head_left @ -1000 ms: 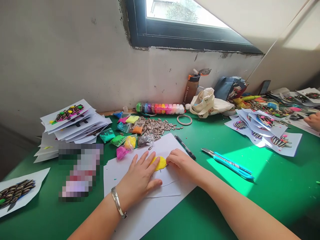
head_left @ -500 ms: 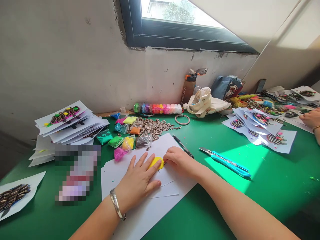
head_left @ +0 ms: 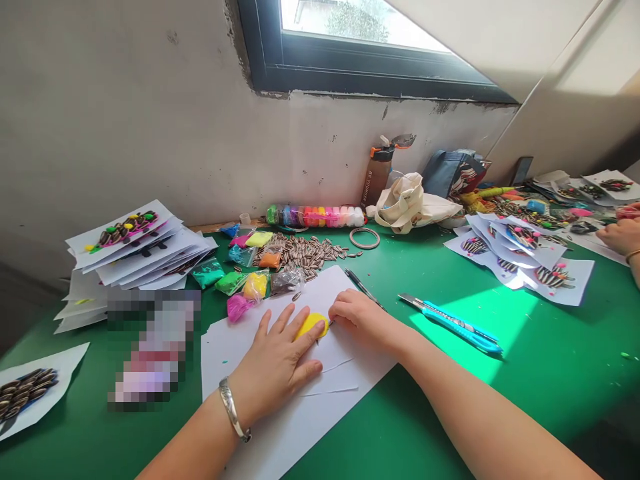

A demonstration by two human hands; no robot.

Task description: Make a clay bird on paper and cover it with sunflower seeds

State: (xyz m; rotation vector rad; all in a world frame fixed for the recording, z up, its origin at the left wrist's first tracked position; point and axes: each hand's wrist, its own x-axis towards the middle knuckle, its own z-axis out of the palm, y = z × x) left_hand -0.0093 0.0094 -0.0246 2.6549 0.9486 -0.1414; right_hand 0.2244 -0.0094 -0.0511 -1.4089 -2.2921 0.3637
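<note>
A flat yellow clay piece (head_left: 313, 325) lies on white paper (head_left: 300, 427) in front of me. My left hand (head_left: 285, 353), with a silver bracelet on its wrist, rests spread on the paper, a finger over the yellow clay. At the clay's right edge, my right hand (head_left: 357, 317) has its fingers pinched together on something small and dark that I cannot make out. A black pen (head_left: 364, 288) lies just behind the right hand. Several sunflower seeds (head_left: 310, 253) are heaped behind the paper, beside small bags of coloured clay (head_left: 256, 285).
A blue cutter (head_left: 460, 327) with its blade out lies to the right. Paper stacks with seed pictures stand at the left (head_left: 145, 257) and right (head_left: 515, 250). Along the wall are a brown bottle (head_left: 376, 180), a cloth bag (head_left: 410, 203) and a tape ring (head_left: 365, 238). Another person's hand (head_left: 620, 237) is at far right.
My right hand has shifted very slightly at the clay's right edge. My left hand stays on the clay. More of the other person's hands shows at far right.
</note>
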